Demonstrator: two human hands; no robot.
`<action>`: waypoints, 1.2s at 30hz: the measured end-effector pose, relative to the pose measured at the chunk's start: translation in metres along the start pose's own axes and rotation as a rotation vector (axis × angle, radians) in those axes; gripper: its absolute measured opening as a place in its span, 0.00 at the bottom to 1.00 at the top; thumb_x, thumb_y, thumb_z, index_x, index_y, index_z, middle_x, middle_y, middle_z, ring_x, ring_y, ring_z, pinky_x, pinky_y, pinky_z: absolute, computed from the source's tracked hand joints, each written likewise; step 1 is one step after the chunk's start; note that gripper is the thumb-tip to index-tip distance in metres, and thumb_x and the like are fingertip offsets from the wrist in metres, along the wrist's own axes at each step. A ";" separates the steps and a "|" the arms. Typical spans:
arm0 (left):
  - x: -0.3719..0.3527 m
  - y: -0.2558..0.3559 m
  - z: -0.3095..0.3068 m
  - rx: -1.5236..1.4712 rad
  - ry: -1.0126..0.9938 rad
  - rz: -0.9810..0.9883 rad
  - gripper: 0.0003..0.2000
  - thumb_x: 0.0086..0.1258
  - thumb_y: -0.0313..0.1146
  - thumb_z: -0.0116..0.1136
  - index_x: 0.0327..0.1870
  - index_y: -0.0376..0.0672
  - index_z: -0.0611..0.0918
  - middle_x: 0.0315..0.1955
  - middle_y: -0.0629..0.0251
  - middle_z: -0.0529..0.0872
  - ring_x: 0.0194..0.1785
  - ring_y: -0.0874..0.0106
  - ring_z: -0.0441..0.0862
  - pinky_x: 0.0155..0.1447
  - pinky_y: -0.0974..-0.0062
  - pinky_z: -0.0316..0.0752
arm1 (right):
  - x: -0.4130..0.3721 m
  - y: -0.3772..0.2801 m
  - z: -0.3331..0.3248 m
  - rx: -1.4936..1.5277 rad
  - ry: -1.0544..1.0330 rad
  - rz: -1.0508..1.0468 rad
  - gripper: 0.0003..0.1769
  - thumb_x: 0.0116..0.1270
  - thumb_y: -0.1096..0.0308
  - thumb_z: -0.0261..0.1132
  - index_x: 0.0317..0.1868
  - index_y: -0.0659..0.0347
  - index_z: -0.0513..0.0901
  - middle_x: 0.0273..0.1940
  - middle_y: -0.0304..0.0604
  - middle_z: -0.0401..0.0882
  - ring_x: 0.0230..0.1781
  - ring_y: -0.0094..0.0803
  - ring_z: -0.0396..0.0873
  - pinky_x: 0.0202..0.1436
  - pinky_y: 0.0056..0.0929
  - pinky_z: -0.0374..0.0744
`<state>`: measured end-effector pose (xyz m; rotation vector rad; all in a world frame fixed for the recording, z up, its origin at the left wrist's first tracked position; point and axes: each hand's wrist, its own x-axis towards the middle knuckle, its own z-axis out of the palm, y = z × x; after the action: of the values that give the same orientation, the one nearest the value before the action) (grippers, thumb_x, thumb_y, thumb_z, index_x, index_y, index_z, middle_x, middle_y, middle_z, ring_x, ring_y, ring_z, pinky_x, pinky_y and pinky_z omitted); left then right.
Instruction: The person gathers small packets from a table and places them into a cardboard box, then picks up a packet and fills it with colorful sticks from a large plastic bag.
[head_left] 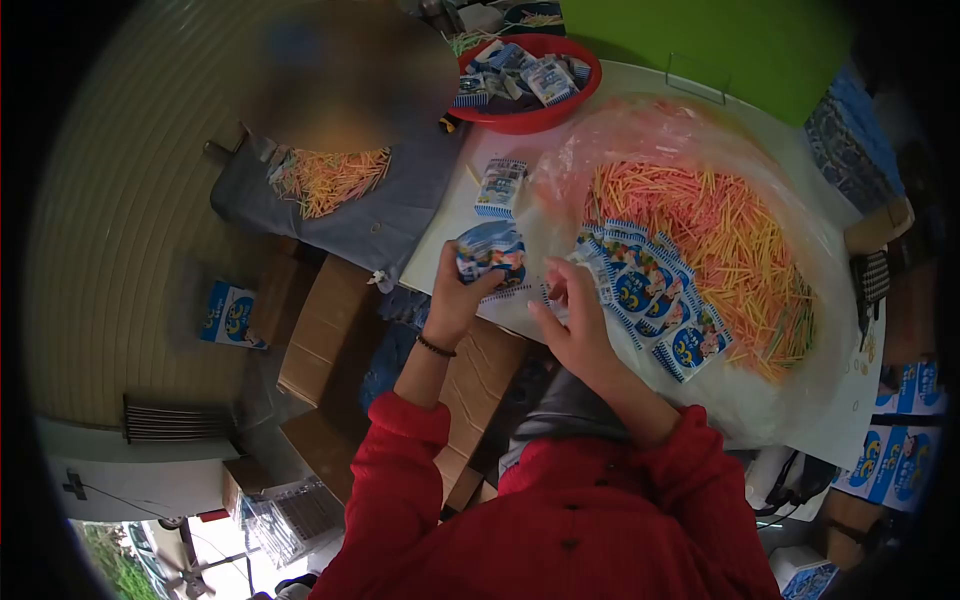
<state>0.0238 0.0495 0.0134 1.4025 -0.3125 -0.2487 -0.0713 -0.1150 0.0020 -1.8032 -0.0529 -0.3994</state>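
My left hand is closed round a small blue-and-white printed packet, slightly smeared by motion, above the edge of the white table. My right hand is just right of it, fingers apart and partly curled, with nothing visible in them. Beside my right hand lies a spread of flat printed packets with blue striped ends. They rest against a heap of pink, orange and yellow thin sticks in a large clear plastic bag. A filled packet lies behind my left hand.
At the back stands a red basin of filled packets. More sticks lie on a grey cloth at the left, near a blurred person. Cardboard boxes stand below the table. A green panel is at the back right.
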 end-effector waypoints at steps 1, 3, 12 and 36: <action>-0.001 0.003 -0.001 0.006 -0.001 -0.007 0.22 0.63 0.17 0.62 0.57 0.39 0.70 0.46 0.64 0.83 0.48 0.73 0.82 0.51 0.74 0.80 | 0.011 -0.011 0.002 -0.021 0.078 -0.165 0.32 0.59 0.77 0.64 0.65 0.61 0.66 0.55 0.52 0.73 0.53 0.43 0.77 0.50 0.36 0.76; -0.006 0.007 -0.007 -0.105 0.023 0.166 0.24 0.63 0.13 0.59 0.58 0.41 0.67 0.48 0.62 0.82 0.53 0.71 0.81 0.55 0.75 0.78 | 0.029 -0.016 0.016 -0.033 0.149 -0.324 0.38 0.58 0.79 0.63 0.69 0.60 0.61 0.57 0.51 0.72 0.55 0.40 0.75 0.52 0.34 0.75; -0.004 -0.039 -0.029 -0.115 -0.006 0.034 0.35 0.55 0.12 0.54 0.67 0.42 0.60 0.57 0.62 0.72 0.60 0.69 0.73 0.64 0.71 0.70 | 0.052 0.041 0.057 0.097 -0.126 0.011 0.34 0.53 0.85 0.56 0.64 0.64 0.64 0.55 0.56 0.70 0.57 0.49 0.73 0.59 0.36 0.73; -0.069 -0.213 -0.165 0.895 0.430 -0.292 0.20 0.54 0.34 0.72 0.43 0.34 0.78 0.37 0.49 0.84 0.43 0.50 0.83 0.46 0.59 0.78 | -0.007 -0.025 -0.024 0.314 -0.167 -0.067 0.27 0.64 0.81 0.59 0.65 0.65 0.66 0.61 0.49 0.71 0.54 0.32 0.75 0.59 0.31 0.73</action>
<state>0.0213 0.1934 -0.2245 2.3390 0.1788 -0.0254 -0.0895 -0.1301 0.0288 -1.5226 -0.2781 -0.2700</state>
